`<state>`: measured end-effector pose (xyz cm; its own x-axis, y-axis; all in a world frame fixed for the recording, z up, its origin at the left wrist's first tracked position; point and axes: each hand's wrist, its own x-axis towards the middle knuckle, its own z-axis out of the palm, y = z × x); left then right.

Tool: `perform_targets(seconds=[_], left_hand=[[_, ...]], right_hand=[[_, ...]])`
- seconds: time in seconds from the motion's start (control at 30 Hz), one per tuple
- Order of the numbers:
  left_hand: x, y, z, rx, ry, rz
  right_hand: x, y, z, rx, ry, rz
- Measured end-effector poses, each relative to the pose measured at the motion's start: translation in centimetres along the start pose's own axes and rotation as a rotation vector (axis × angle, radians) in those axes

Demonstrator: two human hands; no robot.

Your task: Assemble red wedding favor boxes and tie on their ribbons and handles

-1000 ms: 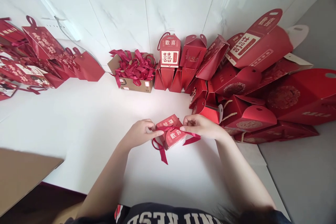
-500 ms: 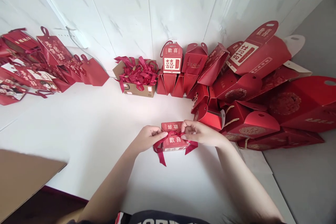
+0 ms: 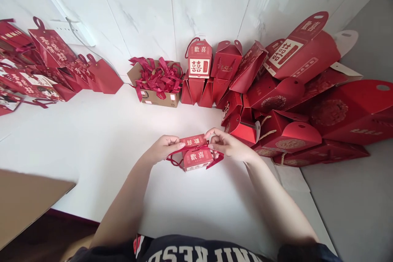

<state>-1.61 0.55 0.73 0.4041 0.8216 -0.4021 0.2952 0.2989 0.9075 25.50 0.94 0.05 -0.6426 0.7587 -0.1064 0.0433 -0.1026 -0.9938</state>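
Observation:
A small red gift box (image 3: pixel 198 157) with gold-white characters stands on the white table in front of me. Across its top runs a dark red ribbon (image 3: pixel 176 163), with loops and loose lengths hanging at both sides. At the box's left edge my left hand (image 3: pixel 162 148) is closed, thumb and fingers pinching the ribbon. On the other side my right hand (image 3: pixel 229 145) pinches the ribbon near the middle of the top, its index finger bent above. The fingertips partly hide the ribbon's crossing.
Behind the box is a cardboard box (image 3: pixel 159 100) full of red ribbons. Red gift boxes (image 3: pixel 284 135) are piled at right, with more (image 3: pixel 196 59) by the tiled wall. Red bags (image 3: pixel 52 51) lie at far left. A cardboard flap (image 3: pixel 30 200) juts in at lower left.
Both hands have pulled the ribbon tauter across the box top, and the box has turned slightly. The hanging left tail has been drawn up into loops. The whole view has shifted a little.

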Motion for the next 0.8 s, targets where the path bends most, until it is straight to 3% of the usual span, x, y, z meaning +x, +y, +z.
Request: perform_targets(seconds=[0.13, 0.23, 0.33, 0.5, 0.7, 0.8], left_hand=[[-0.2, 0.1, -1.4, 0.113, -0.059, -0.052], [-1.1, 0.8, -2.1, 0.151, -0.186, -0.052], [-2.0, 1.7, -2.3, 0.154, -0.298, 0.058], [-1.3, 2.6, -0.7, 0.096, -0.246, 0.260], [0.2, 2.9, 1.1, -0.026, -0.282, 0.052], [0.6, 3.7, 1.2, 0.020, -0.265, 0.045]], right_hand=[[0.2, 0.5, 0.2, -0.027, -0.003, 0.041], [0.2, 0.6, 0.3, -0.015, -0.016, 0.048], [0.3, 0.5, 0.4, -0.027, -0.009, 0.047], [0.3, 0.5, 0.5, -0.029, -0.018, 0.038], [0.5, 0.8, 0.5, -0.052, -0.006, 0.041], [0.7, 1.0, 0.4, -0.039, 0.030, -0.001]])
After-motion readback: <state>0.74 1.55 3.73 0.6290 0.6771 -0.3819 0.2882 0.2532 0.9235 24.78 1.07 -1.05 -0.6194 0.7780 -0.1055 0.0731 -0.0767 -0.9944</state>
